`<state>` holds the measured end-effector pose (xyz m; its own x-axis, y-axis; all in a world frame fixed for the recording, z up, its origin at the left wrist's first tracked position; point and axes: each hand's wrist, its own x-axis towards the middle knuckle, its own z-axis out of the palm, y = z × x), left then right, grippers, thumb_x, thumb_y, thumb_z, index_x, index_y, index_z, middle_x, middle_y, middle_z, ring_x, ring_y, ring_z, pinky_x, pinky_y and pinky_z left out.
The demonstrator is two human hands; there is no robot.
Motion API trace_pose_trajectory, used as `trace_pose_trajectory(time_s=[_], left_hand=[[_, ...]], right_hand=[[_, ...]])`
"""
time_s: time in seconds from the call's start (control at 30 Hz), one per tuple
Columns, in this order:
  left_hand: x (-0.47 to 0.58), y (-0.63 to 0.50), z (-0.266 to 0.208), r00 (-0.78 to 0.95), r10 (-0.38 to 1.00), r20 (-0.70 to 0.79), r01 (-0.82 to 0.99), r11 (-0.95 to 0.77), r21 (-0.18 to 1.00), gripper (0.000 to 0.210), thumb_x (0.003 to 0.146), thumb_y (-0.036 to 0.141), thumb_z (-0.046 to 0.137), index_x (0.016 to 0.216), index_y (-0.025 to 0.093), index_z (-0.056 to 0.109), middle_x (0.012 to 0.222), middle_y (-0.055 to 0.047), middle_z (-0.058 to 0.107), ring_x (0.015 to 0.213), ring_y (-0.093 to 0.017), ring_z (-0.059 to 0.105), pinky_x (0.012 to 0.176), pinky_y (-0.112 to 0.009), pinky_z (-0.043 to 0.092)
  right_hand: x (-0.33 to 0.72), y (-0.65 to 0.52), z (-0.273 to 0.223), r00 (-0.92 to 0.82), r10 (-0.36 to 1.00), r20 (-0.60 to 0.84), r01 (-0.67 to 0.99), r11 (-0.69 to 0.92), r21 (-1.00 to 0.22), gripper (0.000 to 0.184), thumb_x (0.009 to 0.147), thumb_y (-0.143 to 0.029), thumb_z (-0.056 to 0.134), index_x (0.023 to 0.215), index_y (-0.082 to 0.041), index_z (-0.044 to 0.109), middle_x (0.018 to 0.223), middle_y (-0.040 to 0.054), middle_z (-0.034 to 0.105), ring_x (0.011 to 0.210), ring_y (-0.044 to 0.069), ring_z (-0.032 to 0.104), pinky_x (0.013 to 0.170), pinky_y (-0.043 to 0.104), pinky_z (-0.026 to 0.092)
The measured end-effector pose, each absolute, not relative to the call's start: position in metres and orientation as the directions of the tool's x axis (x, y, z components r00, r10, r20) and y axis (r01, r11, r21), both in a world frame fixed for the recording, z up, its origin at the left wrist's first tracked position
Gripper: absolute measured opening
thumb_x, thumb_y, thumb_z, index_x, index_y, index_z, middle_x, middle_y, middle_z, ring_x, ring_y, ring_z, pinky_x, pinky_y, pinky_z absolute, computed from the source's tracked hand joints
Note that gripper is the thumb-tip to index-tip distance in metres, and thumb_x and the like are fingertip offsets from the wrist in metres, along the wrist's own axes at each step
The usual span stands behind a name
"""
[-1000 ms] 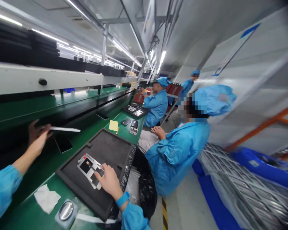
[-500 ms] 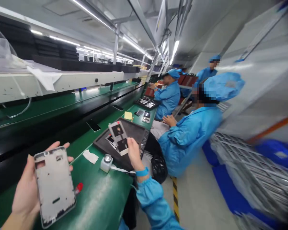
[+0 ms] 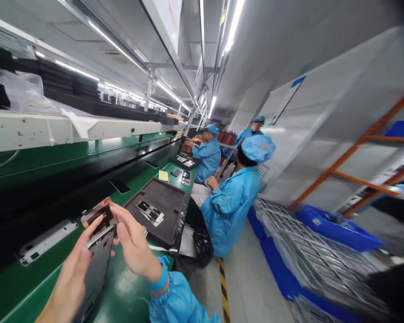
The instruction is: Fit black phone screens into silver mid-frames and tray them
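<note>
My left hand (image 3: 69, 280) is closed around a grey phone frame (image 3: 96, 269), which stands tilted nearly on edge. Just above its top end, my right hand (image 3: 134, 240) grips a phone screen part (image 3: 96, 217) with a dark back, a copper-coloured patch and a red tab. The left fingertips also reach onto this screen part. On the dark conveyor belt left of my hands lies a pale phone frame (image 3: 49, 241). A black foam tray (image 3: 168, 195) beyond my right hand carries a few screen parts (image 3: 150, 211). My right palm and fingers cover part of the held pieces.
A black phone panel (image 3: 120, 185) lies on the belt, and a yellow pad (image 3: 163, 175) on the green bench. A black plastic bag (image 3: 200, 242) hangs at the bench edge. A co-worker in blue (image 3: 235, 197) sits close on the right. A shelf rail (image 3: 121, 128) runs above the belt.
My right hand has come from over the tray to my left hand, bringing the screen part. The phone frame in my left hand has tipped from face-on to nearly edge-on. The view has shifted.
</note>
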<state>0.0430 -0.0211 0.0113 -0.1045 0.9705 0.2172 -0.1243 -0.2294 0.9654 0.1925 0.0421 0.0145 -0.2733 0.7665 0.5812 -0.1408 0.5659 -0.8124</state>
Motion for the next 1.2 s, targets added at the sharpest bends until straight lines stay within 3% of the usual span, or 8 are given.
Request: trace_pose_trajectory(time_s=[0.13,0.23,0.43,0.6,0.67,0.77,0.87,1.2], left_hand=[[0.041,-0.014,-0.012,-0.064,0.852,0.52,0.221,-0.496,0.84,0.059,0.106,0.056,0.051,0.16,0.033,0.053,0.17,-0.006,0.046,0.149,-0.038,0.052,0.124,-0.056,0.045],[0.038,-0.01,-0.022,0.031,0.799,0.6,0.402,-0.56,0.724,0.058,0.11,0.047,0.045,0.167,0.037,0.039,0.17,-0.008,0.043,0.138,-0.033,0.063,0.121,-0.053,0.048],[0.035,-0.004,-0.027,0.274,0.65,0.709,0.517,-0.721,0.462,0.065,0.11,0.045,0.047,0.171,0.033,0.026,0.175,-0.011,0.032,0.154,-0.033,0.047,0.122,-0.045,0.048],[0.025,-0.008,-0.007,0.226,0.707,0.67,0.444,-0.687,0.576,0.06,0.108,0.046,0.052,0.163,0.023,0.046,0.17,-0.017,0.041,0.153,-0.036,0.048,0.126,-0.05,0.042],[0.013,-0.009,0.005,0.017,0.76,0.649,0.373,-0.607,0.702,0.066,0.106,0.055,0.055,0.161,0.019,0.05,0.162,-0.02,0.049,0.143,-0.038,0.057,0.122,-0.051,0.046],[-0.004,-0.007,0.022,-0.268,0.763,0.589,0.203,-0.553,0.808,0.074,0.107,0.064,0.047,0.164,0.017,0.044,0.139,-0.018,0.066,0.109,-0.028,0.073,0.101,-0.043,0.059],[-0.01,-0.007,0.032,-0.355,0.729,0.585,0.163,-0.568,0.806,0.074,0.108,0.064,0.046,0.164,0.017,0.042,0.129,-0.014,0.07,0.105,-0.026,0.073,0.095,-0.039,0.06],[-0.006,-0.014,0.03,-0.32,0.767,0.557,0.188,-0.524,0.83,0.074,0.106,0.067,0.046,0.162,0.018,0.048,0.123,-0.015,0.073,0.109,-0.03,0.073,0.092,-0.038,0.061]], right_hand=[[0.178,0.04,0.024,-0.154,0.746,0.648,-0.235,0.609,-0.757,0.047,0.111,-0.057,0.052,0.145,-0.027,0.063,0.149,0.009,0.065,0.138,0.025,0.062,0.121,0.045,0.047],[0.171,0.04,0.024,-0.04,0.755,0.655,-0.329,0.609,-0.722,0.037,0.109,-0.054,0.057,0.131,-0.025,0.068,0.132,0.0084,0.072,0.126,0.022,0.068,0.114,0.04,0.053],[0.175,0.047,0.032,0.044,0.776,0.63,-0.284,0.614,-0.736,0.03,0.104,-0.052,0.066,0.095,-0.023,0.063,0.106,0.006,0.07,0.105,0.02,0.069,0.098,0.035,0.055],[0.198,0.035,0.037,-0.023,0.766,0.642,-0.054,0.64,-0.766,0.032,0.107,-0.052,0.056,0.09,-0.024,0.058,0.116,0.0088,0.067,0.114,0.024,0.064,0.105,0.042,0.051],[0.209,0.032,0.025,-0.088,0.77,0.632,0.008,0.635,-0.773,0.033,0.108,-0.052,0.054,0.089,-0.024,0.056,0.123,0.0104,0.065,0.12,0.027,0.062,0.107,0.046,0.049],[0.215,0.035,-0.022,-0.344,0.819,0.459,0.078,0.512,-0.855,0.029,0.107,-0.047,0.056,0.088,-0.024,0.057,0.114,0.0094,0.065,0.109,0.025,0.062,0.098,0.043,0.051],[0.202,0.039,-0.083,-0.549,0.799,0.245,0.196,0.408,-0.892,0.023,0.105,-0.039,0.056,0.088,-0.023,0.058,0.105,0.008,0.064,0.1,0.023,0.061,0.089,0.039,0.051],[0.173,0.033,-0.141,-0.567,0.811,0.144,0.606,0.53,-0.594,0.011,0.102,-0.026,0.066,0.094,-0.02,0.063,0.112,0.0105,0.063,0.107,0.027,0.056,0.097,0.044,0.047]])
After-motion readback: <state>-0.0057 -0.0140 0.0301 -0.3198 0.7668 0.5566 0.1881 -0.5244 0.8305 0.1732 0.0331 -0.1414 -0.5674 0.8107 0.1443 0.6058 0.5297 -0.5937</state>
